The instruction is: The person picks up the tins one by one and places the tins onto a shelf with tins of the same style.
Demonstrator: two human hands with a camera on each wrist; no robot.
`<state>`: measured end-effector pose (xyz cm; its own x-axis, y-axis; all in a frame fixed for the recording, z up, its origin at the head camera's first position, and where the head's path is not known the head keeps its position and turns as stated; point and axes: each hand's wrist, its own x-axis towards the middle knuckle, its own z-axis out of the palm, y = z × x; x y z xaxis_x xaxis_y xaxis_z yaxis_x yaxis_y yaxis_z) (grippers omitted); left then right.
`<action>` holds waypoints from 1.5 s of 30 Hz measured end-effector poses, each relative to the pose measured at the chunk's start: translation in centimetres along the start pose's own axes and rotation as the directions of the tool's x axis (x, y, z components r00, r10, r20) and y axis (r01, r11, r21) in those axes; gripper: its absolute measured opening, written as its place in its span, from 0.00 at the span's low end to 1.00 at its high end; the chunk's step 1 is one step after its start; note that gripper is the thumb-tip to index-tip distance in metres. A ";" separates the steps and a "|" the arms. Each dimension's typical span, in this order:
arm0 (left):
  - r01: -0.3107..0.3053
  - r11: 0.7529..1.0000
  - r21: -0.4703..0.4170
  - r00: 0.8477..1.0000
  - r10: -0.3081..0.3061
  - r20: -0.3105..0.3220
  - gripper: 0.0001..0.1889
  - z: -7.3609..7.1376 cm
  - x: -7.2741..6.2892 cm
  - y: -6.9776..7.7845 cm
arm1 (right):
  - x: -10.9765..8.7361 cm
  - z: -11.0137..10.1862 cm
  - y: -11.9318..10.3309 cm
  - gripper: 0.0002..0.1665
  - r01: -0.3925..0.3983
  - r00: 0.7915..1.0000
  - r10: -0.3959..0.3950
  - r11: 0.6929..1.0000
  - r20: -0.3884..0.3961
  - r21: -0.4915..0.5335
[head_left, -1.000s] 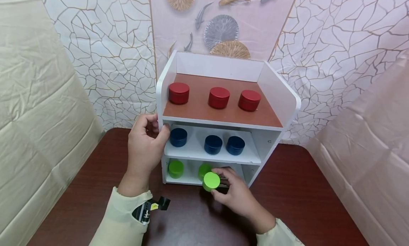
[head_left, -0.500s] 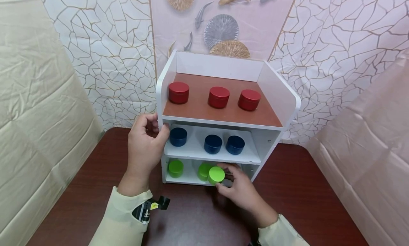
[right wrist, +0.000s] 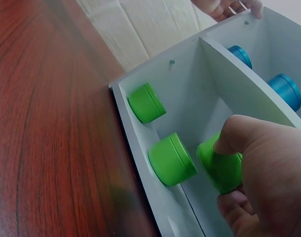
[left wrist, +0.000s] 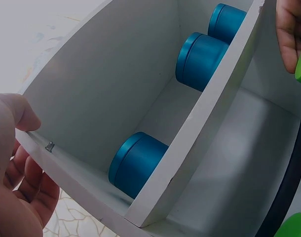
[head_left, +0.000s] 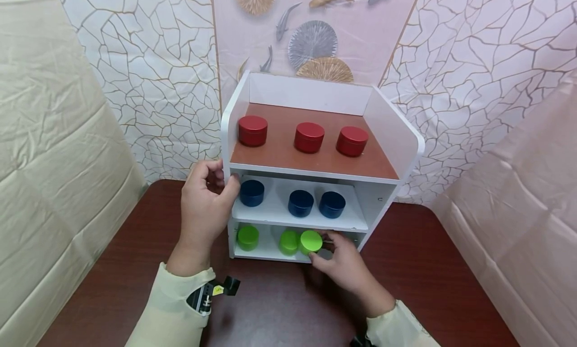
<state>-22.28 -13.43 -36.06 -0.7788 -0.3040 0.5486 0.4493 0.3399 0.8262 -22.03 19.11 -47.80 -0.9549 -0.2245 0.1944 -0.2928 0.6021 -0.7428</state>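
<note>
A white three-tier shelf unit (head_left: 398, 131) stands on the table. My left hand (head_left: 205, 207) grips the front edge of its left side panel, thumb inside and fingers outside. At the lowest tier, my right hand (head_left: 344, 267) holds a lime-green round tin (head_left: 311, 242) between thumb and fingers. In the right wrist view that held tin (right wrist: 219, 165) is at the opening, beside a second green tin (right wrist: 171, 159); whether it touches the shelf I cannot tell. A third green tin (head_left: 248, 238) sits at the left end of that tier.
Three blue tins, one at the left (head_left: 252, 193), stand on the middle tier. Three red tins, the central one (head_left: 309, 137) among them, are on the brown top. Dark reddish wood tabletop (head_left: 266, 307) lies in front, with patterned cloth (head_left: 149, 76) behind.
My right hand has carried the green tin rightward and slightly up, from in front of the middle green tin to its right side. The left hand keeps its hold on the side panel.
</note>
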 end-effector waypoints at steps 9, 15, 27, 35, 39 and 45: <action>0.003 1.000 0.001 1.000 -0.003 0.001 0.18 0.0 0.0 0.0 | 0.3 -0.3 0.1 0.33 -0.043 0.999 0.043 0.999 -0.011 -0.019; 0.004 1.000 0.003 1.000 -0.004 -0.001 0.17 0.0 0.1 0.0 | 0.5 -0.3 0.4 0.37 -0.059 0.998 0.058 0.997 -0.022 -0.040; 0.003 1.000 0.006 1.000 -0.003 0.000 0.18 0.0 0.0 0.1 | 0.6 0.1 0.9 0.36 -0.089 0.995 0.085 0.993 -0.053 -0.080; -0.001 1.000 0.004 1.000 0.001 0.000 0.18 0.0 0.0 0.0 | 0.6 0.1 1.1 0.37 -0.083 0.995 0.076 0.990 -0.064 -0.117; -0.001 1.000 0.001 1.000 0.001 0.000 0.17 0.0 0.0 0.0 | 0.6 0.2 1.3 0.37 -0.079 0.995 0.069 0.986 -0.073 -0.144; 0.002 1.000 0.002 1.000 -0.002 0.001 0.17 0.0 0.0 0.1 | 0.6 0.5 1.6 0.37 -0.090 0.994 0.077 0.979 -0.079 -0.180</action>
<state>-22.25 -13.38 -35.99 -0.7802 -0.3042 0.5465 0.4464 0.3412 0.8272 -23.06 19.58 -49.21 -0.9755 -0.1166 0.1865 -0.2098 0.7482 -0.6295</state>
